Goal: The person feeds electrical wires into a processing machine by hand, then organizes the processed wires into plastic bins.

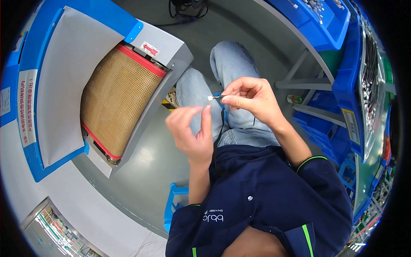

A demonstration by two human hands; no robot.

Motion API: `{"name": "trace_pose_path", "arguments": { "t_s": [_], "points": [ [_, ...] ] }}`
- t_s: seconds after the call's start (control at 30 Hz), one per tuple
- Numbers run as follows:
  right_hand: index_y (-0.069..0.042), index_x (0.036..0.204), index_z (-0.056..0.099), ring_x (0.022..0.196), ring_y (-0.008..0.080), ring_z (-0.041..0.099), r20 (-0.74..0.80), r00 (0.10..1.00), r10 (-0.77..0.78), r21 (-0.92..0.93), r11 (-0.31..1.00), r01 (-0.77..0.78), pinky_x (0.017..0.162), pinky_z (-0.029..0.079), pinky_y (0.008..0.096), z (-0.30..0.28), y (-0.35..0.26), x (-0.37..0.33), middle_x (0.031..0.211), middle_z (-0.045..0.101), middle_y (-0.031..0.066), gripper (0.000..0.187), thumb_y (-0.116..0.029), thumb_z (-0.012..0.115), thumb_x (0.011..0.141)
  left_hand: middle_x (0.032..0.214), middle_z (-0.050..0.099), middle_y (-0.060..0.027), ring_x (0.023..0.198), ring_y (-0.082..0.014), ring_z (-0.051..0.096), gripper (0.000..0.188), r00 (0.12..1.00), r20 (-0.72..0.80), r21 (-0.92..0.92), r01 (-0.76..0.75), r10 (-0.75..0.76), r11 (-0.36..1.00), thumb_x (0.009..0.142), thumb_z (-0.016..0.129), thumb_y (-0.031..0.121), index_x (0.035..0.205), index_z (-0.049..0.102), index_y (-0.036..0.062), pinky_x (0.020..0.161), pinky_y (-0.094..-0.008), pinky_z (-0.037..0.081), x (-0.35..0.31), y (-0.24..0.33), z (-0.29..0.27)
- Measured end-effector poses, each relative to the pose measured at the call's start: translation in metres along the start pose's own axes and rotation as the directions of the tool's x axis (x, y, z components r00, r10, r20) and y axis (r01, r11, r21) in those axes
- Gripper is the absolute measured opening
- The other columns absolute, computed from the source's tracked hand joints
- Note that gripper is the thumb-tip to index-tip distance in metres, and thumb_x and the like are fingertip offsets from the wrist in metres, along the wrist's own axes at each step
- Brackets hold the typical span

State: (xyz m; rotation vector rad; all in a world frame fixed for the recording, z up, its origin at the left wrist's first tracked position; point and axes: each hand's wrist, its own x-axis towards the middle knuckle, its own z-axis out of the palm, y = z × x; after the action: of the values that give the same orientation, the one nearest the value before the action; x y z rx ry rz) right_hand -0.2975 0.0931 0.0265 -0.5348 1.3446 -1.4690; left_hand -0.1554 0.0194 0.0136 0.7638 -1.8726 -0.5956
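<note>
My right hand is closed, pinching a thin wire harness between thumb and index finger above my lap. Red, green and dark wires run out of the grip to a small white plug, which points left. A dark lead hangs down in front of my jeans, apparently from the same harness. Left of it and slightly nearer, my left hand is raised with thumb and fingers apart. Nothing shows in that hand, and it is somewhat blurred. Its thumb tip is just below the plug, seemingly apart from it.
To the left stands a conveyor machine with a brown mesh belt and blue frame. Blue bins of cable parts line the right. A bag of dark wires lies there. A blue stool is beside me.
</note>
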Motion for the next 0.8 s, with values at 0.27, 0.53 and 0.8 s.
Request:
{"name": "trace_pose_path", "arguments": {
  "t_s": [0.27,0.53,0.8],
  "points": [
    [0.002,0.089,0.067,0.064,0.0048,0.06,-0.019,0.996,-0.085,-0.002,0.996,0.084,0.055,0.046,0.0174,0.003,0.005,-0.005,0.074,0.066,0.0034,0.014,-0.007,0.073,0.079,0.083,0.065,-0.0046,0.075,-0.0195,0.059,0.02,0.995,0.083,-0.023,-0.061,0.063,0.998,0.07,0.076,-0.001,0.088,0.067,0.004,0.065,-0.0298,0.048,-0.002,0.003,0.007],
    [0.002,0.087,0.068,0.067,0.0052,0.061,-0.057,0.978,-0.199,-0.081,0.978,0.194,0.057,0.047,0.0184,0.008,0.01,-0.006,0.077,0.067,0.0036,0.012,-0.005,0.073,0.079,0.083,0.066,-0.0058,0.075,-0.0172,0.06,0.016,0.994,0.103,-0.027,0.033,-0.03,0.999,0.073,0.073,-0.004,0.086,0.067,0.0022,0.068,-0.0284,0.049,-0.003,0.006,0.009],
    [0.0,0.088,0.069,0.069,0.0114,0.062,0.031,0.85,-0.526,-0.364,0.786,0.499,0.06,0.05,0.0233,0.007,0.017,-0.001,0.078,0.067,0.0071,0.011,-0.003,0.071,0.077,0.085,0.064,-0.0059,0.073,-0.0184,0.06,0.013,0.903,0.318,-0.07,0.327,-0.289,0.942,0.08,0.066,0.0,0.091,0.059,0.001,0.066,-0.0277,0.048,0.002,0.01,-0.002]
  ]
}}
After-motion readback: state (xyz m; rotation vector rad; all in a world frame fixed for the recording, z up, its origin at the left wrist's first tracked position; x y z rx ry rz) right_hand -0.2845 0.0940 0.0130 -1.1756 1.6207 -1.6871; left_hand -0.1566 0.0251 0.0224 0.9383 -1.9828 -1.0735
